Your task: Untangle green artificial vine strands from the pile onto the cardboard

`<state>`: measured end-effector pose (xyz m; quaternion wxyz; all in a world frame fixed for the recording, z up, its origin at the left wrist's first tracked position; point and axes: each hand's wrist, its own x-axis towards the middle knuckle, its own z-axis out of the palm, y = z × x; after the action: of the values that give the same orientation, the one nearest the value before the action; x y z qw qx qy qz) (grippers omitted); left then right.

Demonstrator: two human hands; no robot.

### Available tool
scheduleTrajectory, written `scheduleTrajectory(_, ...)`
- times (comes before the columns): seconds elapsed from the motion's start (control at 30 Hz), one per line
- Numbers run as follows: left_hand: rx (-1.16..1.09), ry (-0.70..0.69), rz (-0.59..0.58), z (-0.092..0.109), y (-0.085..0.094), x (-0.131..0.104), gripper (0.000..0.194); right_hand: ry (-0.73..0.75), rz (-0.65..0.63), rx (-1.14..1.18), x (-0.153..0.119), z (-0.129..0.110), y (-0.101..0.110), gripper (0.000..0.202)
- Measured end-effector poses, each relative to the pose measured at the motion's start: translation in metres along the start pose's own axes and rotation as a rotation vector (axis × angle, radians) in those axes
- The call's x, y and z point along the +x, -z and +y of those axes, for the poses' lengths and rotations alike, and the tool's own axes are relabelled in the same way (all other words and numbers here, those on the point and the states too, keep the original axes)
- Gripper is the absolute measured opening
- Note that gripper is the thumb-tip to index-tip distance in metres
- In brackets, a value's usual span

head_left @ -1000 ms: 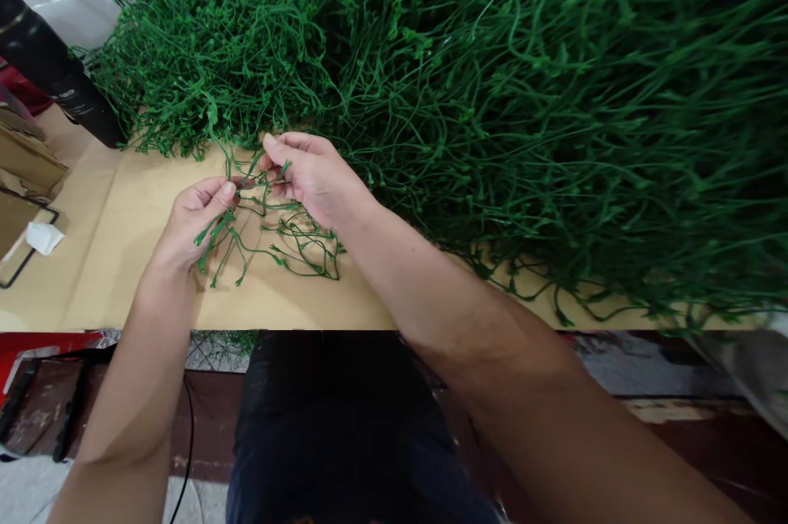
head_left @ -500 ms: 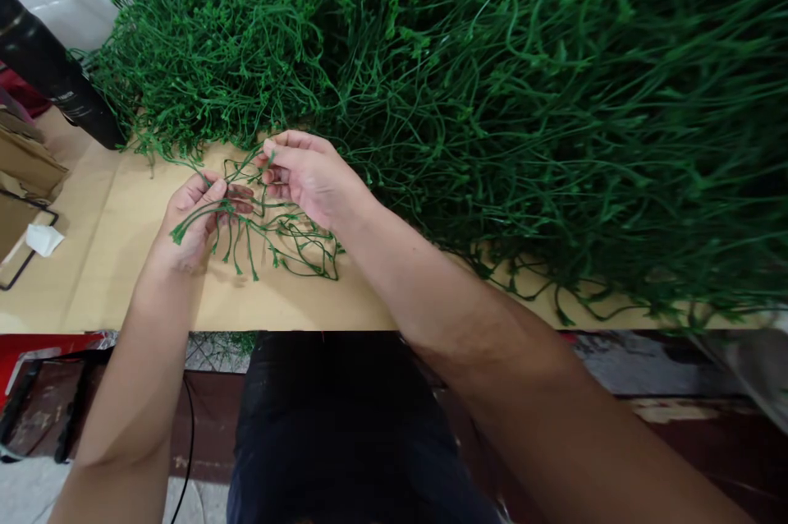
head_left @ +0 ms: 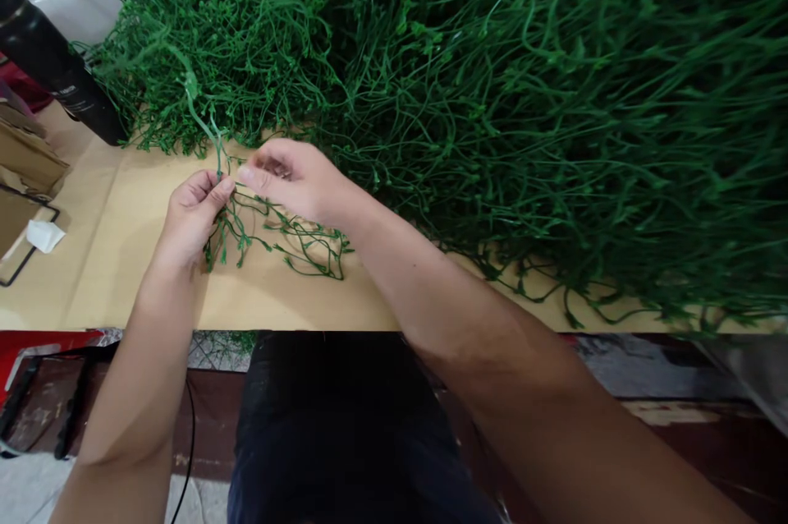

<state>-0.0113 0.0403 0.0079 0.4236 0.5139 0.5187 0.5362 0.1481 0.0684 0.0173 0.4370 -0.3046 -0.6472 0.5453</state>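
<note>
Thumb and fingers of my left hand (head_left: 195,216) are closed on a small bunch of green stems (head_left: 213,138), which stick up above the grip and hang below it. Just to the right, my right hand (head_left: 292,179) has its thumb and index finger near the bunch, with the fingers curled; whatever they may pinch is too small to make out. Loose green stems (head_left: 313,249) lie on the tan tabletop (head_left: 264,302) under and beside my right hand. Behind both hands rises a large heap of green plastic-looking stems (head_left: 431,80).
A black bottle (head_left: 58,68) leans at the far left against the heap's edge. Cardboard boxes (head_left: 28,154) and a crumpled white piece (head_left: 44,236) sit at the left. The table's front edge runs just above my lap.
The stems in my left hand now point upward, where before they spread sideways. My right hand has moved slightly left and closer to my left hand.
</note>
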Motion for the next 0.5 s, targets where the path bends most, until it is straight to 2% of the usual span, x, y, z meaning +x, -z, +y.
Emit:
scheduleTrajectory(0.17,0.006,0.010,-0.036,0.0019,-0.0003,-0.0018,0.023,0.031,-0.103,-0.168,0.0016,0.0132,-0.0053,0.019)
scheduleTrajectory(0.37,-0.004,0.044,-0.065,0.0066,-0.0016,-0.0043,0.027,-0.029,-0.174,-0.298,0.0020,0.0059,-0.0042,0.022)
scheduleTrajectory(0.5,0.005,0.023,-0.055,0.0074,-0.0033,-0.0032,0.029,-0.005,-0.185,-0.290,0.0026,0.0036,-0.0040,0.030)
